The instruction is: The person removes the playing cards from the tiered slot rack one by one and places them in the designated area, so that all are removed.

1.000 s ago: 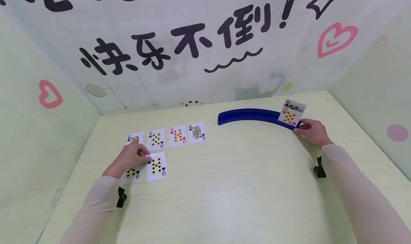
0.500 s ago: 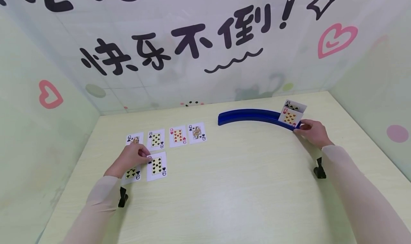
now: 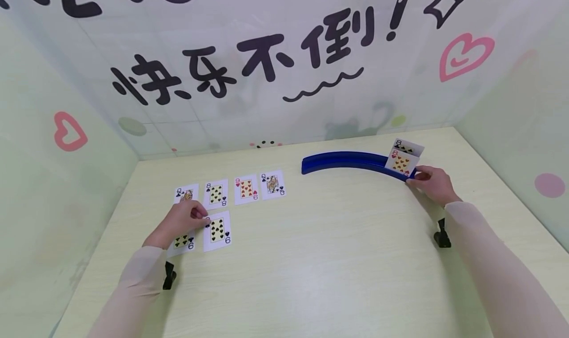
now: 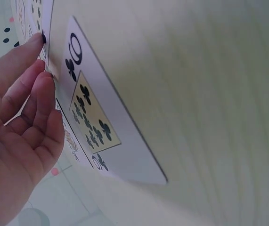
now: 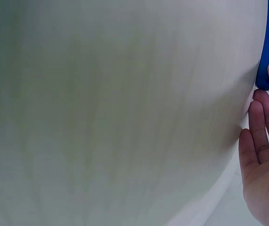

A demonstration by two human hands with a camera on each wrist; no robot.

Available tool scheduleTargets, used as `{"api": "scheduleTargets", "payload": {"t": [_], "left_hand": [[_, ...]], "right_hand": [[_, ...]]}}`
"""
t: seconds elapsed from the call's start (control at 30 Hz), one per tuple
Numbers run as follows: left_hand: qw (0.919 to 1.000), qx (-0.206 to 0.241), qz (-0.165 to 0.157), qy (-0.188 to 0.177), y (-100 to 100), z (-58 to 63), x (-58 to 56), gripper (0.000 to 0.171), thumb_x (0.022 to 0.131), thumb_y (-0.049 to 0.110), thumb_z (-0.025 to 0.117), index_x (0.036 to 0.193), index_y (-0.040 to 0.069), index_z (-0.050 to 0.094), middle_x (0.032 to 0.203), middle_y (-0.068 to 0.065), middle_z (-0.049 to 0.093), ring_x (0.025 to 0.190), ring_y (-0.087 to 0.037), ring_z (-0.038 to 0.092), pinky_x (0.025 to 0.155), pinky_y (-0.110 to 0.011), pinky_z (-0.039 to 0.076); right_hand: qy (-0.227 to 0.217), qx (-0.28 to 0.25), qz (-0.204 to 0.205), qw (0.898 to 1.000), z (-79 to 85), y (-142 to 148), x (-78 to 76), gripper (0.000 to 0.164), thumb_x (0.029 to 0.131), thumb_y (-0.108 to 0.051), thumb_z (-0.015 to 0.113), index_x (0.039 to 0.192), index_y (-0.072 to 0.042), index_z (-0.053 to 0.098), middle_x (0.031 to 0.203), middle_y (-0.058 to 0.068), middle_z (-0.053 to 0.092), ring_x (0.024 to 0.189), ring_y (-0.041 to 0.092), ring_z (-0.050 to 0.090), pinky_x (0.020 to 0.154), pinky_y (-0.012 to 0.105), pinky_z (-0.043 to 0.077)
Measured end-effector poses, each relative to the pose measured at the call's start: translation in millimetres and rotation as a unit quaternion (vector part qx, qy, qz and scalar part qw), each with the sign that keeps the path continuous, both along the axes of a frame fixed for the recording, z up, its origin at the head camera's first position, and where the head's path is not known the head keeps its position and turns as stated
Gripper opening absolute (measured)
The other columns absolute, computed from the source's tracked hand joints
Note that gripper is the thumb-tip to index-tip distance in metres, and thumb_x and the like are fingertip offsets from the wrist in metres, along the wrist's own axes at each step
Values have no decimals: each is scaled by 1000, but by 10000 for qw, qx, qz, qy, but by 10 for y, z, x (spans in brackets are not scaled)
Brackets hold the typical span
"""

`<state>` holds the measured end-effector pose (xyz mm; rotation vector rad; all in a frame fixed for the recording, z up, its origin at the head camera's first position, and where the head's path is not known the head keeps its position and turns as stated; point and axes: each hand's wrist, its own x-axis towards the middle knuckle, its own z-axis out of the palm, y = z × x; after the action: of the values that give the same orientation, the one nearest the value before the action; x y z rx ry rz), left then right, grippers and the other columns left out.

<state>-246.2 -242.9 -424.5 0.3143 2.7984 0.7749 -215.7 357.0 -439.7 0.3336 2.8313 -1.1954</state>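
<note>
In the head view my left hand (image 3: 180, 222) has thumb and fingertips at the upper left corner of a nine of spades playing card (image 3: 220, 234), which lies face up on the table. That hand partly covers a nine of clubs (image 4: 94, 113) and the bottom of a queen card (image 3: 188, 192). My right hand (image 3: 435, 185) grips the right end of a curved blue card holder (image 3: 342, 159), thumb in front. Near that end, an eight of hearts (image 3: 401, 162) stands in the holder, with a black eight (image 3: 411, 146) behind it.
Along the back row lie a black eight (image 3: 216, 194), a nine of hearts (image 3: 246, 189) and a queen of spades (image 3: 272, 184). The pale wooden table (image 3: 311, 269) meets printed fabric walls (image 3: 249, 115) at the back and sides.
</note>
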Motion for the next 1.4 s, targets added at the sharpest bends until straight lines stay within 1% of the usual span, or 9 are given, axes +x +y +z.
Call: {"api": "scheduleTargets", "payload": {"t": [0.3,0.4,0.57,0.7,0.83,0.97,1.1,1.27,1.4], "left_hand": [[9998,-4,-155,107,-13,24,26,16,84,14,67,93,2,62,85,-6,55,77,-20,50,70,-32,43],[9995,-7,-222,238,23,59,31,15,85,14,66,94,2,63,84,-5,56,77,-19,50,70,-32,43],[9974,99,-563,436,167,170,40,15,86,13,64,95,2,63,81,-4,57,76,-18,52,68,-31,44],[9947,128,-845,576,348,264,51,14,86,12,64,95,2,64,80,-2,59,75,-17,54,66,-31,45],[9918,226,-1066,673,553,307,59,12,86,13,63,95,4,64,81,-1,59,75,-16,54,66,-30,45],[9871,475,-1305,793,779,309,45,12,87,11,63,95,3,64,82,-1,59,76,-15,54,68,-29,47],[9813,749,-1528,905,1041,303,8,10,86,11,64,94,4,64,83,0,60,77,-13,55,70,-28,47],[9745,1121,-1751,846,1421,304,-36,9,87,14,64,92,7,65,84,1,60,77,-13,55,71,-27,47],[9696,1294,-1948,724,1732,296,-76,11,88,17,63,94,8,65,85,2,60,78,-11,54,71,-25,47]], "right_hand": [[54,21,-1,10000,-8,5,0,64,90,-26,59,135,12,31,116,31,48,104,40,45,94,53,35],[72,15,-11,10000,-9,9,-1,64,90,-25,59,135,12,31,116,31,48,103,40,45,94,53,35],[80,26,-26,10000,-23,38,-8,66,90,-27,59,135,12,31,116,31,48,102,39,45,93,52,36],[60,11,-10,10000,-35,63,-11,67,90,-28,60,135,12,31,116,31,48,102,39,45,92,52,37],[31,9,-6,10000,-36,68,-5,67,90,-28,59,135,12,31,116,31,48,102,39,44,92,52,36],[11,-13,-13,10000,-22,50,5,66,90,-28,59,135,12,31,116,31,47,102,39,44,94,53,35],[-3,-34,15,10000,-13,37,8,68,90,-28,59,135,12,30,117,32,47,102,40,43,94,53,35],[9,-35,-14,10000,-18,22,4,66,90,-27,59,135,12,31,117,31,47,103,39,44,94,53,35],[32,-26,-38,10000,-23,11,1,64,91,-25,59,135,11,31,117,31,47,103,39,44,94,52,35]]}}
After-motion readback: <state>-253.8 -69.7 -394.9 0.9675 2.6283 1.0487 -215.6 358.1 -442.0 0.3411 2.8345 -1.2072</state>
